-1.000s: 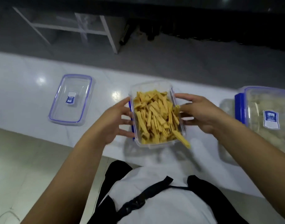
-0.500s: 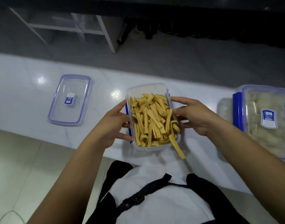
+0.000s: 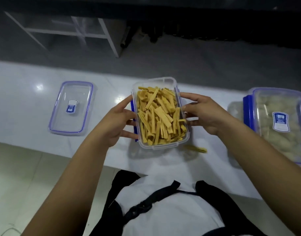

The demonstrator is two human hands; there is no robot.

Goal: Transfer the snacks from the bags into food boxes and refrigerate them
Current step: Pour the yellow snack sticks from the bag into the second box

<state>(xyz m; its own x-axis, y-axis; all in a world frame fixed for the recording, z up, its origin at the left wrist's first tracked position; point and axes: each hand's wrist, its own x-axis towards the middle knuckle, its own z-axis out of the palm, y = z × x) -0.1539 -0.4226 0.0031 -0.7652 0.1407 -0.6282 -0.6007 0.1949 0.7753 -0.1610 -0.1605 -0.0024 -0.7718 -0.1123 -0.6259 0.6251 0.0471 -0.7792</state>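
A clear food box (image 3: 165,145) with blue side clips is heaped with yellow snack sticks (image 3: 160,114) and is held just above the white counter. My left hand (image 3: 116,123) grips its left side and my right hand (image 3: 203,112) grips its right side. One loose snack stick (image 3: 196,148) lies on the counter by the box's near right corner. The box's clear lid (image 3: 71,107), blue-rimmed with a label, lies flat to the left.
At the right edge stands a second food box (image 3: 281,123), lid on, filled with pale snacks, with a crumpled clear bag (image 3: 235,109) beside it. The white counter (image 3: 23,92) ends in a near edge; a white shelf frame (image 3: 102,33) stands on the grey floor beyond.
A stick that hung over the box's near right corner has dropped onto the counter. Both hands still hold the box, and the sticks have settled lower in it.
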